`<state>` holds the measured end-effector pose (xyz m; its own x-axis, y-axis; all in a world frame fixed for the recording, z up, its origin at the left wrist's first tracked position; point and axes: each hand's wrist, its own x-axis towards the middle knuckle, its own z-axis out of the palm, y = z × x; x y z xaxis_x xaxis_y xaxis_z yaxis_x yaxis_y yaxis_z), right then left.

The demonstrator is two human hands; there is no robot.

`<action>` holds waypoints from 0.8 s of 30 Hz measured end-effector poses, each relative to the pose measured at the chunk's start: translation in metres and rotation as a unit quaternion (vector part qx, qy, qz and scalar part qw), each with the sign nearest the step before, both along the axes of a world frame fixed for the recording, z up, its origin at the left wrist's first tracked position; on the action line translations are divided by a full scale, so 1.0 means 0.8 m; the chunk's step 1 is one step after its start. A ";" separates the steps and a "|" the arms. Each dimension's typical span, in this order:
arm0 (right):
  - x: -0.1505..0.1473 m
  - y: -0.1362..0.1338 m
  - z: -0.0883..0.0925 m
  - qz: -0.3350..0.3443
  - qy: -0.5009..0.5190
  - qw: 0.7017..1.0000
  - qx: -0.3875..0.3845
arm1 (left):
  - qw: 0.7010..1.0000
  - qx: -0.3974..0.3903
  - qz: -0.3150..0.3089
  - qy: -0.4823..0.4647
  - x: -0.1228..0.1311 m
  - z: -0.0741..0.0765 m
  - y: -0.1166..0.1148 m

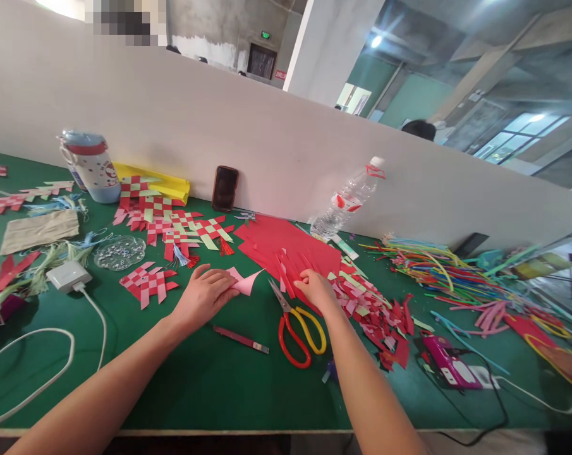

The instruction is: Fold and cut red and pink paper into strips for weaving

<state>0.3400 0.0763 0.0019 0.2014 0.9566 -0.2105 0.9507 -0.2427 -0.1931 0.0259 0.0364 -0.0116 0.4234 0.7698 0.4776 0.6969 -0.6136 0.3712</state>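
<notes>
A piece of pink paper [246,284], folded or curled to a point, is pinched in my left hand [206,292] over the green table. My right hand [315,287] has its fingers drawn together above the red paper sheets [286,243], beside some narrow red strips [286,278]; whether it grips one of them is too small to tell. Between my hands lie scissors [299,325] with one red and one yellow handle. A dark red cutter-like tool [241,339] rests below my left hand. Woven red, pink and pale green paper pieces [160,207] are spread behind my left hand.
Paper scraps [373,309] are heaped right of my right hand. Behind stand a water bottle [345,202], a phone [225,188] and a thermos [96,167]. Colourful stems [423,268] and a purple glue gun [449,360] lie right; another person's hand [567,366] shows at the right edge.
</notes>
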 end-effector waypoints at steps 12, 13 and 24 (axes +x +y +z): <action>-0.006 0.002 0.005 -0.001 -0.006 0.999 -0.050 | 1.000 0.001 -0.004 -0.003 0.000 -0.002 0.001; -0.008 0.002 0.006 -0.005 -0.010 0.999 -0.046 | 1.000 0.002 -0.005 -0.004 0.000 -0.002 0.001; -0.008 0.006 0.000 -0.021 -0.025 0.998 -0.047 | 1.000 0.013 -0.016 -0.015 0.000 -0.001 -0.001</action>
